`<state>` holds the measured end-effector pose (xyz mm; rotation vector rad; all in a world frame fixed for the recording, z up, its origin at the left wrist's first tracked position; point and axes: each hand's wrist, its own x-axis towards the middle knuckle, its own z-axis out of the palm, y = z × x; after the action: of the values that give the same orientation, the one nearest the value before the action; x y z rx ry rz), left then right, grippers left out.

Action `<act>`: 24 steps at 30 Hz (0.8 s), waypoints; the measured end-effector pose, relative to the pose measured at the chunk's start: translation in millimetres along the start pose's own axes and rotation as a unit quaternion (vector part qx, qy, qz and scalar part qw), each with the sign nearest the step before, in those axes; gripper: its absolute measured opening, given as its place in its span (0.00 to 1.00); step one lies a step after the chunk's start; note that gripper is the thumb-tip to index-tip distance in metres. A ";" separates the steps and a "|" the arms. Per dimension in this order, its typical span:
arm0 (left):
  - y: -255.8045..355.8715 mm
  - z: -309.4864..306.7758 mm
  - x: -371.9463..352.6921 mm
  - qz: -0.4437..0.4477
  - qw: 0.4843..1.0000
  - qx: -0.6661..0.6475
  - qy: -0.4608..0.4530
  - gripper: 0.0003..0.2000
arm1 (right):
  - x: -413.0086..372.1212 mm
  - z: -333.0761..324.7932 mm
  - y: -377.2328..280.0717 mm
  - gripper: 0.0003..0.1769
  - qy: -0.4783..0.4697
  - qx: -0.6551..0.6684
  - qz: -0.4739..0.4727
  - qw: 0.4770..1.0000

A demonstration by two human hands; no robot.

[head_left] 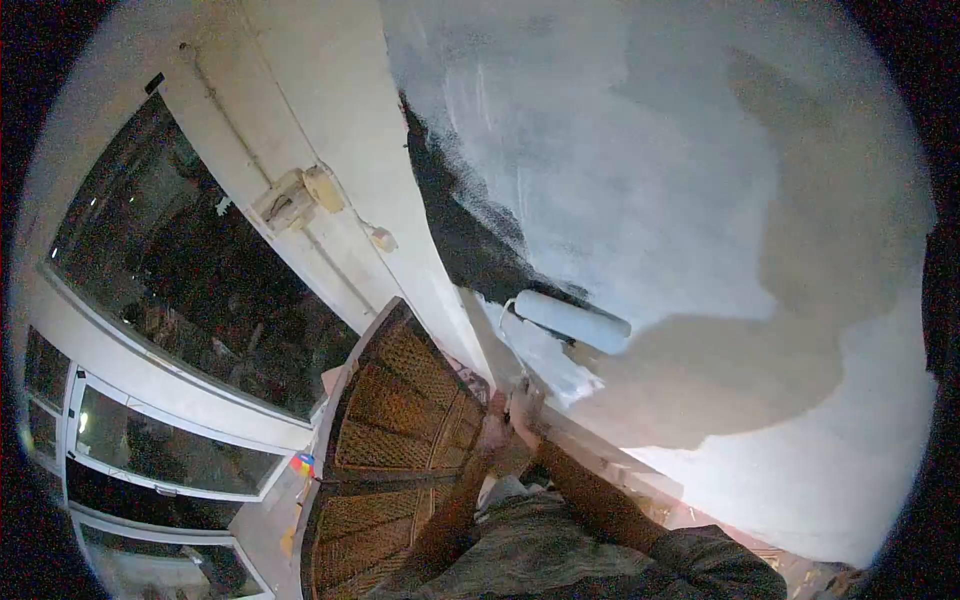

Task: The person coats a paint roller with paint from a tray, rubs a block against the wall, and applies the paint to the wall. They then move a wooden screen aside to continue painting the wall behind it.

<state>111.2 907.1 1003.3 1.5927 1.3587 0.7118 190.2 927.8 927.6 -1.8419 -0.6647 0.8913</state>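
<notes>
A white paint roller (572, 321) rests against a wall (650, 200) with pale paint over a dark patch. Its thin wire frame runs down to my hands at the lower middle. My left hand (497, 440) and my right hand (525, 412) are close together, fingers wrapped round the roller's handle, which is mostly hidden by them. The black unpainted strip (460, 215) lies up and left of the roller. Shadows of an arm and head fall across the painted surface.
A woven cane panel with a dark wooden frame (398, 415) stands just left of my hands. Beyond it are a large dark window (190, 250), smaller white-framed panes (170, 440) and a cream wall with a fixture (290, 203). A ledge (610, 462) runs along the painted wall's bottom.
</notes>
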 end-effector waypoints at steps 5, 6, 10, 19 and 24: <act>-18.8 -23.0 -7.9 -0.052 0.999 -0.004 0.013 0.15 | -12.7 4.8 26.6 0.17 -0.058 0.170 0.074 0.981; -24.0 -25.4 -7.1 -0.060 0.998 -0.002 0.011 0.15 | -10.5 7.6 30.4 0.17 -0.060 0.182 0.081 0.978; -43.3 -28.9 9.6 -0.087 0.996 0.002 -0.005 0.15 | 3.1 27.5 44.5 0.17 -0.077 0.228 0.114 0.964; -76.4 -38.2 59.6 -0.129 0.991 0.003 -0.041 0.15 | 44.6 58.6 60.3 0.17 -0.164 0.305 0.183 0.920; -93.5 -34.8 81.0 -0.135 0.989 0.001 -0.054 0.15 | 63.2 73.6 63.5 0.18 -0.185 0.337 0.196 0.902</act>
<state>58.0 993.9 924.8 1.3912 1.4595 0.4546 171.9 988.2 830.3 -1.1905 -0.1463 1.5388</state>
